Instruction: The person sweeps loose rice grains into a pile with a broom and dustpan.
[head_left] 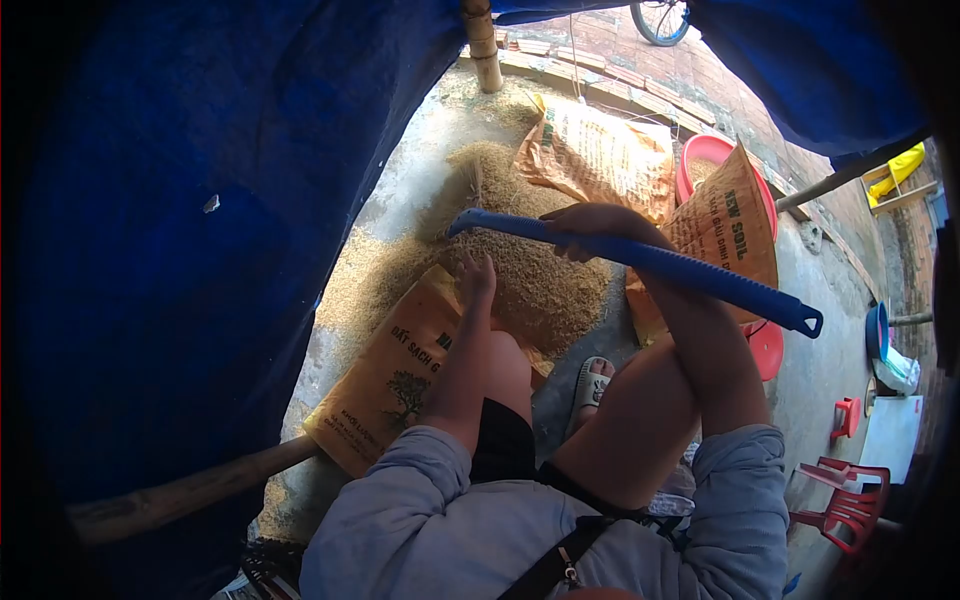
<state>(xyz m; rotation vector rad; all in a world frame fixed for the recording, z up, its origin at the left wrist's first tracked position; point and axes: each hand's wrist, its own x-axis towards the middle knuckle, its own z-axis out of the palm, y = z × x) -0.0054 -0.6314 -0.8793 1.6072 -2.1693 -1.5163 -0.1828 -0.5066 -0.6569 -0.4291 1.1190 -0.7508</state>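
My right hand [592, 228] is closed around a long blue plastic handle [700, 275] with a ribbed grip and a hanging hole at its right end. The handle's bent left end lies over a heap of pale brown grain or husks [540, 270], with blurred pale bristles near it. My left hand [478, 275] reaches over the heap just below that bent end, fingers apart. Under my left forearm lies an orange printed sack [375, 395], its mouth edge against the heap.
Another orange sack [610, 150] lies behind the heap. A "NEW SOIL" sack [735, 215] stands by a pink basin [705, 150]. Blue tarp [190, 250] hangs at left, with bamboo poles [482, 45] nearby. Red plastic chair [850, 505] and stool [846, 417] stand at right.
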